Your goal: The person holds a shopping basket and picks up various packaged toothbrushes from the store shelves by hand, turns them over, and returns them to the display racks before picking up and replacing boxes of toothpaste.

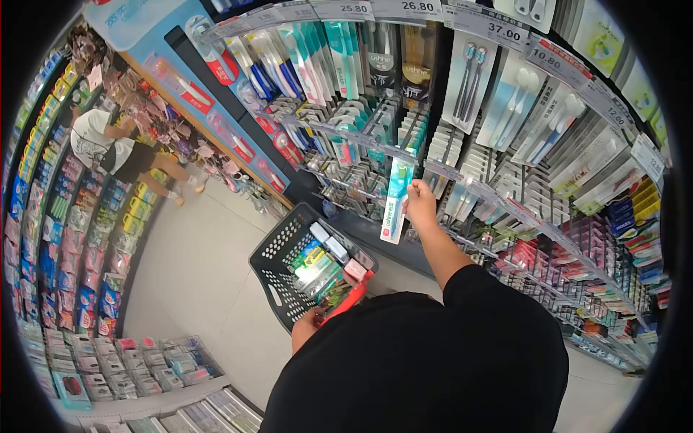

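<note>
My right hand [420, 200] pinches the edge of a packaged toothbrush [397, 198], a long pack in teal and white. The pack hangs upright in front of the lower pegs of the toothbrush rack. At my left side, my left hand [310, 319] is closed at the near edge of a dark grey shopping basket [278, 249], close to its red handle [348, 299]. Its fingers are partly hidden. Inside the basket lie several packaged goods, among them white and blue boxes [328, 242], a pink-and-white box [354, 270] and a green-and-yellow pack [310, 261].
Rows of toothbrush packs [346, 61] hang on pegs ahead, with price labels [354, 9] above. A person [112, 144] stands by the curved shelves [79, 238] at left. Low bins of small packs [123, 364] stand at lower left, beyond the tiled floor [188, 274].
</note>
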`<state>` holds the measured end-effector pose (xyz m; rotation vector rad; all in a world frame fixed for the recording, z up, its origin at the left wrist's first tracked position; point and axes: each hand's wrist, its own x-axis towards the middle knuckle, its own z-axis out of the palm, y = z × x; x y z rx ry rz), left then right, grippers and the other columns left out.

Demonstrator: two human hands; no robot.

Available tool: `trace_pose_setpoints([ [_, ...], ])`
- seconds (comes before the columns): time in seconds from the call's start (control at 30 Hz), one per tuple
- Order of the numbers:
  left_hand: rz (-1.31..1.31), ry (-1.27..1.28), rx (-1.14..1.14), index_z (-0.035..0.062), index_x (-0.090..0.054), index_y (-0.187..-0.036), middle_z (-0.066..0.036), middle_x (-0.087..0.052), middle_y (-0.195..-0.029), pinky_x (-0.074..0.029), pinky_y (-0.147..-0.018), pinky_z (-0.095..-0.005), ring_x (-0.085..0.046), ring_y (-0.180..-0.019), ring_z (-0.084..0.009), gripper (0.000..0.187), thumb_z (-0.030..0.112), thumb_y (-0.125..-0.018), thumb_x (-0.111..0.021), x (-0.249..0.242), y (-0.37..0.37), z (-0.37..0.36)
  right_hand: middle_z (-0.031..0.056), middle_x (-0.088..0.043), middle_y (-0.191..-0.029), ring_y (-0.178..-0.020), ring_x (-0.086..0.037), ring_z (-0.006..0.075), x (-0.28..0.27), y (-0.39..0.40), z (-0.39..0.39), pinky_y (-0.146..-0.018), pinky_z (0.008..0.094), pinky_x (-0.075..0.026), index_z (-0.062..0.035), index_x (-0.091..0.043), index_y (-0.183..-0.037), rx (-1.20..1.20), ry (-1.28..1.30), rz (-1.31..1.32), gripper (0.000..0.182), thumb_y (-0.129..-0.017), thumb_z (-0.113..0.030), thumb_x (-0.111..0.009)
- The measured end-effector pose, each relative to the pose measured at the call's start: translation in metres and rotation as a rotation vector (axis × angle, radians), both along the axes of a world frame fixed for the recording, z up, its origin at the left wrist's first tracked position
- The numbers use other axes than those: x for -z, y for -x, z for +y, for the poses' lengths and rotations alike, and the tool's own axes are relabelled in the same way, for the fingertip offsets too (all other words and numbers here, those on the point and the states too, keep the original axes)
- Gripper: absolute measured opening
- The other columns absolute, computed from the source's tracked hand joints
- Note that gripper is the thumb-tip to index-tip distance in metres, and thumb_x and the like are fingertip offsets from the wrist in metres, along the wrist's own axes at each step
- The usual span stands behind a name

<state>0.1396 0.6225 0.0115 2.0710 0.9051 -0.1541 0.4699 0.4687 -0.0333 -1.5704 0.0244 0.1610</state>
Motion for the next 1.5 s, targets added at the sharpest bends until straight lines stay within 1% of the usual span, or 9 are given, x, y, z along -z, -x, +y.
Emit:
trace_pose_setpoints([
  [0.47,0.058,0.12,-0.016,0.0,-0.062,-0.102,-0.007,-0.064,-0.076,-0.045,-0.06,-0.0251,-0.057,-0.067,-0.0113,0.035,0.026,-0.079,-0.07,-0.001,-0.012,-0.001,0.0047,-0.054,-0.077,-0.054,-0.053,0.0089,0.009,0.006,-0.015,-0.045,0.0241,-0.045,-0.0008,-0.055,-0.1,-0.047,0.058,-0.164,0.012,-0.091,-0.008,-0.052],
  [0.6,0.033,0.091,-0.01,-0.0012,-0.062,-0.101,-0.007,-0.064,-0.075,-0.046,-0.061,-0.0256,-0.058,-0.067,-0.0116,0.035,0.026,-0.081,-0.069,0.005,-0.01,-0.003,0.012,-0.058,-0.086,-0.071,-0.06,0.0262,0.01,0.002,-0.018,-0.064,0.0341,-0.047,-0.0033,-0.059,-0.095,-0.015,0.172,-0.292,0.011,-0.085,-0.009,-0.057],
  [0.87,0.031,0.131,-0.046,-0.0025,-0.061,-0.103,-0.01,-0.066,-0.077,-0.048,-0.064,-0.0264,-0.061,-0.07,-0.0131,0.036,0.025,-0.081,-0.069,0.016,-0.005,0.001,0.0046,-0.056,-0.078,-0.052,-0.055,0.0095,0.022,-0.019,-0.013,-0.045,0.0241,-0.046,-0.0015,-0.057,-0.095,-0.013,0.226,-0.437,0.011,-0.089,-0.01,-0.054],
  [1.0,0.036,0.133,-0.052,-0.0028,-0.062,-0.103,-0.01,-0.066,-0.077,-0.048,-0.063,-0.0267,-0.061,-0.069,-0.0133,0.036,0.024,-0.08,-0.07,0.009,-0.008,-0.002,0.0169,-0.062,-0.091,-0.082,-0.06,0.0337,0.012,-0.021,-0.005,-0.072,0.0379,-0.047,-0.0027,-0.061,-0.094,-0.006,0.194,-0.304,0.015,-0.085,-0.014,-0.058],
  [1.13,0.047,0.139,-0.085,-0.0028,-0.062,-0.102,-0.01,-0.065,-0.076,-0.047,-0.063,-0.0264,-0.06,-0.069,-0.0132,0.038,0.026,-0.079,-0.071,0.003,-0.012,-0.005,0.0051,-0.058,-0.071,-0.053,-0.056,0.0101,0.041,-0.036,0.0,-0.043,0.0246,-0.046,0.0005,-0.058,-0.098,0.026,0.256,-0.394,0.016,-0.09,-0.013,-0.054],
  [1.23,0.041,0.136,-0.094,-0.0026,-0.062,-0.101,-0.009,-0.065,-0.076,-0.047,-0.062,-0.0259,-0.06,-0.068,-0.0129,0.039,0.027,-0.078,-0.071,0.002,-0.011,-0.005,0.0073,-0.06,-0.074,-0.053,-0.056,0.0113,0.046,-0.044,0.001,-0.044,0.0256,-0.046,0.001,-0.056,-0.103,-0.016,0.264,-0.346,0.019,-0.09,-0.013,-0.053],
  [1.3,0.039,0.131,-0.077,-0.0021,-0.062,-0.101,-0.009,-0.065,-0.076,-0.047,-0.062,-0.0257,-0.06,-0.068,-0.0127,0.039,0.028,-0.077,-0.071,0.003,-0.011,-0.004,0.0096,-0.061,-0.078,-0.052,-0.055,0.0132,0.046,-0.055,0.002,-0.045,0.0271,-0.046,0.0012,-0.054,-0.108,-0.046,0.249,-0.294,0.023,-0.089,-0.013,-0.055],
  [1.4,0.077,0.104,-0.073,-0.0009,-0.063,-0.1,-0.009,-0.065,-0.077,-0.047,-0.062,-0.0261,-0.06,-0.067,-0.0133,0.04,0.03,-0.076,-0.072,0.003,-0.011,-0.002,0.0231,-0.06,-0.098,-0.088,-0.059,0.0375,0.043,-0.065,0.005,-0.077,0.04,-0.047,0.0002,-0.057,-0.106,0.084,0.336,-0.355,0.029,-0.083,-0.016,-0.06],
  [1.5,0.054,0.093,-0.082,0.001,-0.064,-0.099,-0.009,-0.066,-0.077,-0.048,-0.063,-0.028,-0.061,-0.068,-0.0149,0.046,0.037,-0.073,-0.073,0.013,-0.005,0.0,0.0144,-0.058,-0.085,-0.066,-0.058,0.0216,0.033,-0.049,0.003,-0.06,0.0333,-0.047,0.0,-0.051,-0.105,0.218,0.615,-0.622,0.032,-0.081,-0.017,-0.064],
])
